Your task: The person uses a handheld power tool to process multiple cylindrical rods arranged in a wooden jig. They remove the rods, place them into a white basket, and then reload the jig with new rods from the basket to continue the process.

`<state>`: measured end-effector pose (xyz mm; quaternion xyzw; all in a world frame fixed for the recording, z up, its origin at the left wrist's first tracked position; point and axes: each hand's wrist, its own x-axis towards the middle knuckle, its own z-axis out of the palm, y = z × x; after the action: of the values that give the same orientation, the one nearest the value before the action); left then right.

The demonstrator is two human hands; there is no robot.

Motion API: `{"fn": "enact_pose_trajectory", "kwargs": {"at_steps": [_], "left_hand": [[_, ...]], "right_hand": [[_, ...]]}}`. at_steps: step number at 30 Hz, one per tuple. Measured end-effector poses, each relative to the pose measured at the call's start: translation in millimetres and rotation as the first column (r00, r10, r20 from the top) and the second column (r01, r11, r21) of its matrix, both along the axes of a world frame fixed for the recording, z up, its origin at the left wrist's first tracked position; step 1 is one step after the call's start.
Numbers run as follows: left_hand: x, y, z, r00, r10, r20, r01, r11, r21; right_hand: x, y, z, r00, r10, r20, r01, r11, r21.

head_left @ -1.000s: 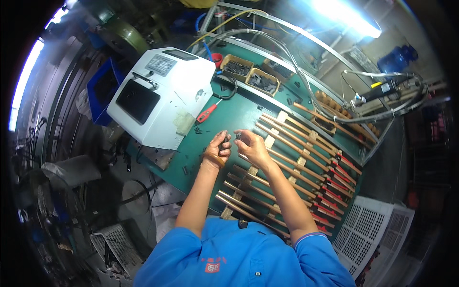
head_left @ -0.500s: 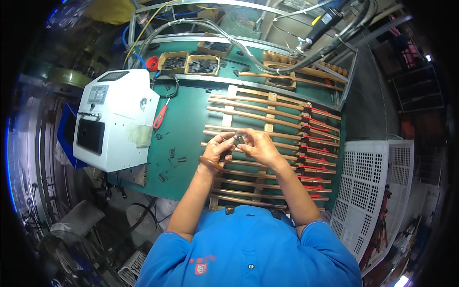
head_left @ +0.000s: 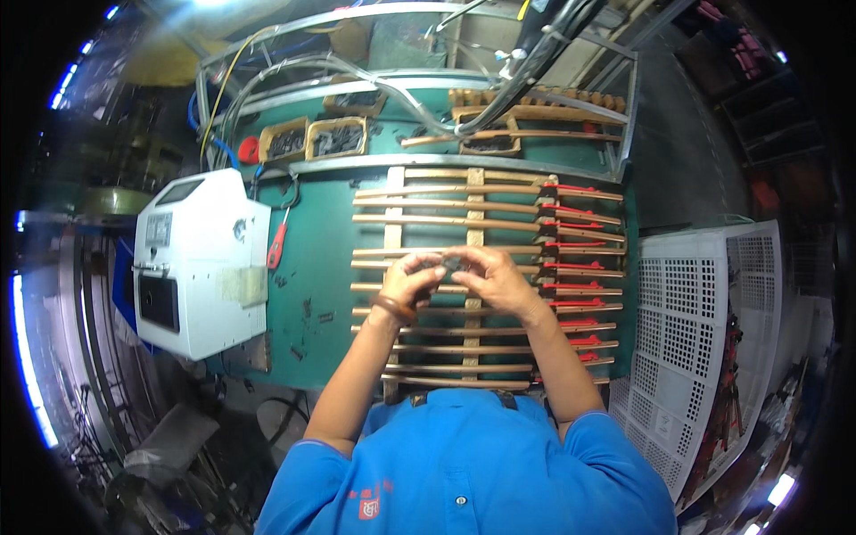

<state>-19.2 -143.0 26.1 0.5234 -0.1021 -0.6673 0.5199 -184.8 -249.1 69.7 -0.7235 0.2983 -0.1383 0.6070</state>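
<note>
Over the middle of the rack, my left hand (head_left: 412,281) and my right hand (head_left: 493,278) meet fingertip to fingertip. Both are closed in a pinch around a small black part (head_left: 454,265); whether it is one piece or two together I cannot make out. Beneath them lie several copper-coloured rods (head_left: 428,219) side by side, resting across pale wooden strips (head_left: 393,234). Towards their right ends, the rods carry black fittings and red pieces (head_left: 580,267). A brown bangle (head_left: 394,309) circles my left wrist.
A white machine (head_left: 201,267) stands at the left, beside a red-handled screwdriver (head_left: 278,245) and loose black bits (head_left: 325,316) on the green tabletop (head_left: 308,357). Boxes of dark parts (head_left: 337,137) sit behind a metal rail (head_left: 357,164). White perforated crates (head_left: 678,330) stand at the right.
The view has shifted, so the bench sits differently in the picture. My hands stay together over the rods; the dark part between the fingertips has turned and is more covered by fingers.
</note>
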Motion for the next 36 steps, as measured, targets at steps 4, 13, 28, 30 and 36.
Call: {"fn": "enact_pose_trajectory", "kwargs": {"at_steps": [4, 13, 28, 30, 36], "left_hand": [[-9, -8, 3, 1.0, 0.002, -0.017, -0.004, 0.992, -0.127], [7, -14, -12, 0.923, 0.131, -0.361, -0.202, 0.965, -0.166], [28, 1, -33, 0.955, 0.202, -0.217, -0.227, 0.969, -0.096], [30, -5, -27, 0.985, 0.171, -0.004, -0.171, 0.985, -0.02], [30, -52, -34, 0.891, 0.091, 0.445, -0.024, 0.988, -0.154]], "right_hand": [[-9, -11, 2, 0.998, 0.031, -0.054, -0.034, 0.998, -0.057], [-8, -85, 33, 0.998, 0.061, 0.034, -0.061, 0.998, 0.005], [72, -238, 98, 0.759, -0.1, 0.643, 0.488, 0.74, -0.462], [56, -227, 89, 0.796, -0.215, 0.566, 0.54, 0.673, -0.505], [47, -160, 105, 0.772, -0.203, 0.602, 0.427, 0.867, -0.256]]}}
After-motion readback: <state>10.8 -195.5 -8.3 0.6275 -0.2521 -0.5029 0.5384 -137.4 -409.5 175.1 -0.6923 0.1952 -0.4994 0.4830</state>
